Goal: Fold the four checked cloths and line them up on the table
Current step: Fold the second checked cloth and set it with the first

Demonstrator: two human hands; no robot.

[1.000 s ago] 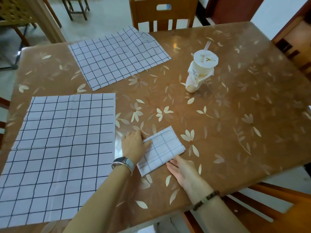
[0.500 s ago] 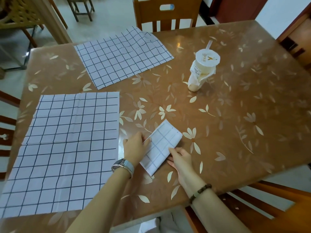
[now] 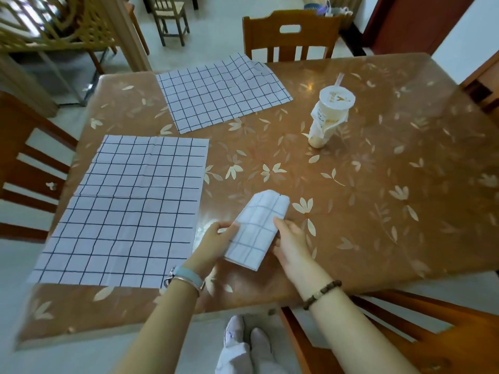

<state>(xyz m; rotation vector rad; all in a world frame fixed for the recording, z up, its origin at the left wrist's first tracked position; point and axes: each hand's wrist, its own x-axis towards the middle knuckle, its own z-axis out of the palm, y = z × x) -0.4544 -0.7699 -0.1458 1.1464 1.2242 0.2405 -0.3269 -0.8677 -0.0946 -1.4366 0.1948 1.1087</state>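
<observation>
A small folded checked cloth (image 3: 258,229) is raised off the brown table (image 3: 378,198) near its front edge, far end drooping. My left hand (image 3: 216,240) pinches its left edge and my right hand (image 3: 290,240) grips its right edge. A large checked cloth (image 3: 127,211) lies spread flat at the left, apparently one sheet over another. Another checked cloth (image 3: 224,93) lies flat at the far side, slightly rumpled at its far corner.
A plastic drink cup with a straw (image 3: 328,117) stands right of centre on the table. Wooden chairs stand at the far side (image 3: 290,36), at the left (image 3: 27,163) and at the near right (image 3: 418,333). My feet (image 3: 247,338) show below the table edge.
The folded cloth lay on the table with my hands flat beside it; both hands have now taken its edges and lifted it. The camera has pulled back.
</observation>
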